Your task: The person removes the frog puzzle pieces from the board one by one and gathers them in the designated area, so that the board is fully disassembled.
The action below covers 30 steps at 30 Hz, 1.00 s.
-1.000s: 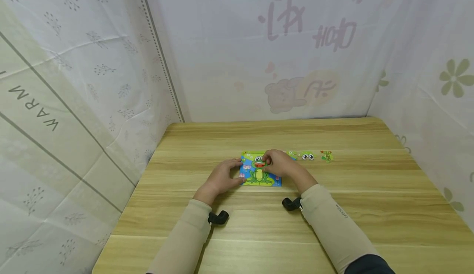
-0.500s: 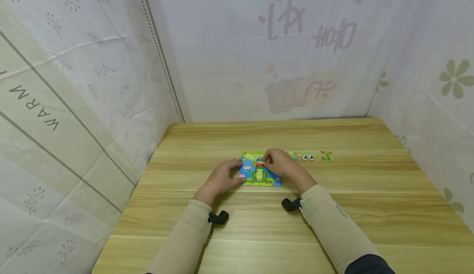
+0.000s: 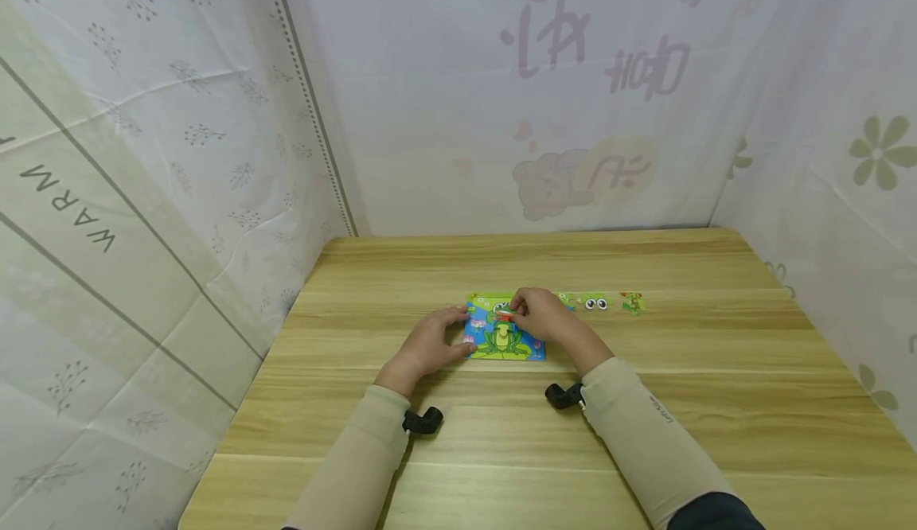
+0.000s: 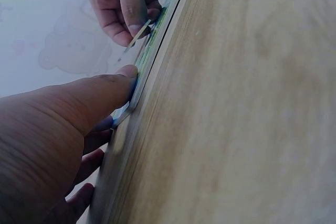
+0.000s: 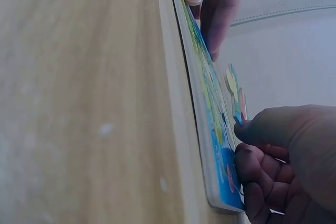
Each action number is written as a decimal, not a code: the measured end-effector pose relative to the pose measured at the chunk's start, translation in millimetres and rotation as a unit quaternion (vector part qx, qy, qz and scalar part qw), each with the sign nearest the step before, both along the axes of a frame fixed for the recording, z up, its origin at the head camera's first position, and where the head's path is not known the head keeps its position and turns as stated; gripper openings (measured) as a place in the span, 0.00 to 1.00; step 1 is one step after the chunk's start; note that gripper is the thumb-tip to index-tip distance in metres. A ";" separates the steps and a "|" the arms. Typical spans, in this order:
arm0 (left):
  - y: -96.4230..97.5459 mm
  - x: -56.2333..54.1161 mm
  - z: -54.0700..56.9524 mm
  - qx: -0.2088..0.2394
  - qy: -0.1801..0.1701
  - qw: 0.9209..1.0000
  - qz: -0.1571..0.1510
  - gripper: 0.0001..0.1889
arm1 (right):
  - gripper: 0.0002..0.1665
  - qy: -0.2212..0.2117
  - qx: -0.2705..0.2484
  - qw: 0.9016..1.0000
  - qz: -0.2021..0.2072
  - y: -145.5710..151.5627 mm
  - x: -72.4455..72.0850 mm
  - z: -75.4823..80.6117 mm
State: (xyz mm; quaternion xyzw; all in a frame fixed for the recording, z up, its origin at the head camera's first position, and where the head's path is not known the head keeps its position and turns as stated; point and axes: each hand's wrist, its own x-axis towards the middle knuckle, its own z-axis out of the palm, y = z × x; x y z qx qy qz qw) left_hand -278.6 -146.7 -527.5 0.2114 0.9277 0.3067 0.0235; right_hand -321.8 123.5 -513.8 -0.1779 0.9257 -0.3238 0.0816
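Observation:
A colourful frog puzzle board (image 3: 532, 350) lies flat on the wooden table. My left hand (image 3: 428, 343) rests at its left edge, thumb at the near corner and fingers farther back. In the left wrist view, that thumb (image 4: 113, 82) presses the board's edge. My right hand (image 3: 542, 315) is over the board's upper right, hiding part of it. Between thumb and fingers it pinches a thin puzzle piece (image 5: 233, 86), held tilted above the board near the frog's mouth. The piece's printed face is mostly turned away; some red shows in the head view.
Right of the board lie a piece with two eyes (image 3: 595, 304) and a green-and-red piece (image 3: 633, 302). Another green and blue piece (image 3: 566, 299) is partly behind my right hand. Patterned curtains (image 3: 444, 116) stand around the table's back and sides.
The red-mouthed puzzle piece in my right hand has tilted, so less of its face shows over the board. Both hands have stayed almost in place.

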 end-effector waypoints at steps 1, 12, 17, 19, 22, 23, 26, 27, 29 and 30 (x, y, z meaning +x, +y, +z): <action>0.1 0.0 0.0 0.000 -0.001 1.000 0.000 0.34 | 0.08 0.000 0.000 1.000 0.000 0.1 0.2 0.3; 0.7 0.2 1.2 0.001 -0.004 1.000 0.003 0.34 | 0.05 -0.001 -0.012 1.000 0.013 3.6 3.4 10.3; 1.1 0.4 1.9 0.000 -0.004 1.000 0.003 0.34 | 0.04 0.007 -0.016 1.000 0.022 8.6 3.7 12.6; 1.3 0.2 2.3 0.000 -0.003 1.000 0.002 0.34 | 0.04 0.010 -0.014 1.000 0.019 12.5 3.6 12.7; 1.4 0.4 2.6 -0.001 -0.003 1.000 0.001 0.34 | 0.03 0.009 -0.014 1.000 0.011 20.7 4.6 14.5; 1.4 0.4 2.6 -0.001 -0.004 1.000 0.001 0.34 | 0.03 0.007 -0.013 1.000 0.010 24.0 5.2 15.2; 1.3 1.0 2.4 0.001 -0.005 1.000 0.002 0.34 | 0.04 0.004 -0.012 1.000 0.007 34.7 7.4 18.4; 1.3 1.0 2.2 0.001 -0.004 1.000 0.002 0.34 | 0.04 0.004 -0.010 1.000 0.006 38.4 8.3 19.3; 1.2 0.9 2.0 0.003 -0.004 1.000 0.003 0.34 | 0.04 0.004 -0.008 1.000 0.004 46.5 9.7 20.3; 1.2 1.0 2.0 0.005 -0.004 1.000 0.003 0.34 | 0.04 0.003 -0.009 1.000 0.003 50.7 10.6 21.0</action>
